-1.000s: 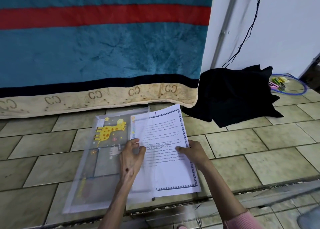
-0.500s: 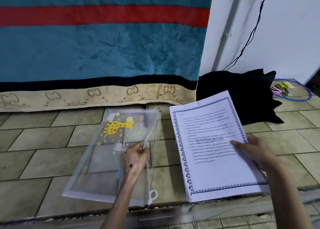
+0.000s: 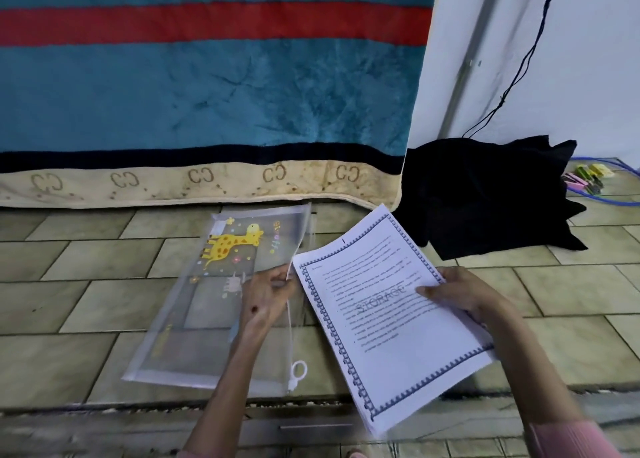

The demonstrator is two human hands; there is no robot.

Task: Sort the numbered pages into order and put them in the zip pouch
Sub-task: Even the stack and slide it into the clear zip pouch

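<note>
Left hand (image 3: 266, 296) pinching the zip pouch (image 3: 221, 305) at its right edge on the floor (image 3: 69, 284); right hand (image 3: 460, 293) gripping the pages (image 3: 391, 315), tilted, just right of it.

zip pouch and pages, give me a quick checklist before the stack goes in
1. Stack of pages gripped: ok, the right hand holds its right edge, thumb on top.
2. Zip pouch steadied: ok, the left hand pinches its zipper edge.
3. Pouch mouth open wide enough: cannot tell, the edge is lifted only at the hand.
4. Zip pull out of the way: ok, it sits at the near end.
5. Stack lined up with the mouth: not ok, it is tilted and beside the pouch.
6. Page order: cannot tell, only the top sheet shows.
</note>
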